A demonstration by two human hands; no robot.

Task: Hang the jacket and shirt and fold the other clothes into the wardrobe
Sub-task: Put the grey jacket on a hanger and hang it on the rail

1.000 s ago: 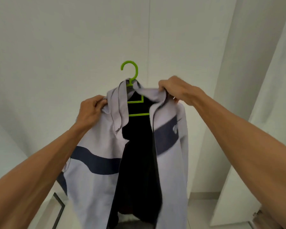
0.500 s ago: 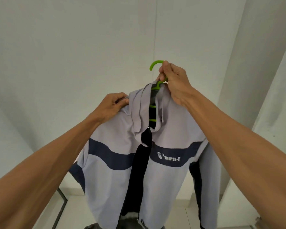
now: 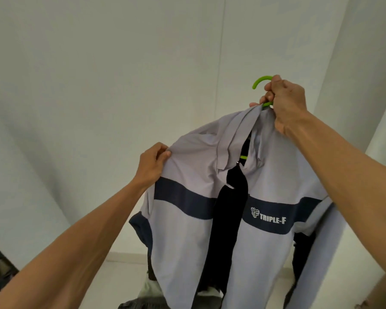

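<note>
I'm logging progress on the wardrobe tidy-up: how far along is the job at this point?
Done: the jacket sits on the green hanger. In hand: the right hand grips the hanger's neck while the left hand pinches a shoulder. Left: hanging it up; no rail is in view. Other clothes lie below, still unfolded.

Jacket point(image 3: 187, 241) hem cut off at btm edge

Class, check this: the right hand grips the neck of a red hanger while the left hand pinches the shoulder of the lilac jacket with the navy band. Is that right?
One detail is wrong: the hanger is green, not red, as the head view shows. The right hand grips its neck while the left hand pinches the shoulder of the lilac jacket with the navy band.
</note>
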